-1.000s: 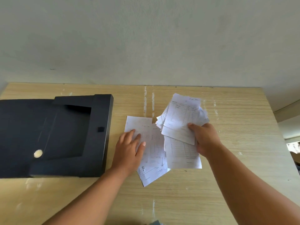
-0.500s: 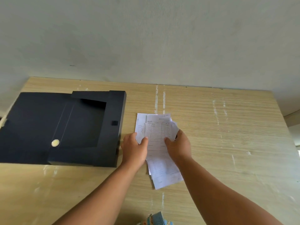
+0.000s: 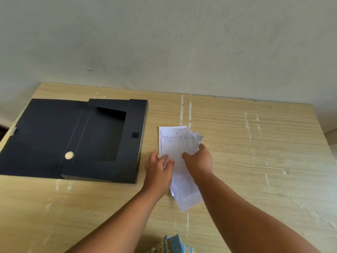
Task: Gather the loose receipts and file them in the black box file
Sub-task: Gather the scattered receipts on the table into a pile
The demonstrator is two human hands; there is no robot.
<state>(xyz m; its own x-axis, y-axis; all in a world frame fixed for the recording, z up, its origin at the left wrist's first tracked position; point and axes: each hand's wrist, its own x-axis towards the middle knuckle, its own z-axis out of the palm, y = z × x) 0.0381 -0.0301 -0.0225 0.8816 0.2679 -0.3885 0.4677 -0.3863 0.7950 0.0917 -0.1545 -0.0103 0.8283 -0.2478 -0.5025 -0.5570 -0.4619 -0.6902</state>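
A bunch of white receipts [image 3: 175,145] with ruled tables lies on the wooden table [image 3: 255,161], gathered into one untidy stack. My left hand [image 3: 158,168] grips the stack's left edge and my right hand [image 3: 199,161] grips its right edge, thumbs on top. The lower sheets stick out toward me between my wrists. The black box file [image 3: 131,143] lies open just left of the stack, its lid [image 3: 42,136] folded flat to the left and its inside empty.
A pale wall runs along the table's far edge. A round metal stud [image 3: 69,155] sits on the file's spine. Patterned blue cloth [image 3: 173,243] shows at the bottom edge. Bare wood stretches to the right of the receipts.
The spread receipts have been pulled together into one stack. My right hand brought its sheets down onto the others, and both hands now hold the stack's sides.
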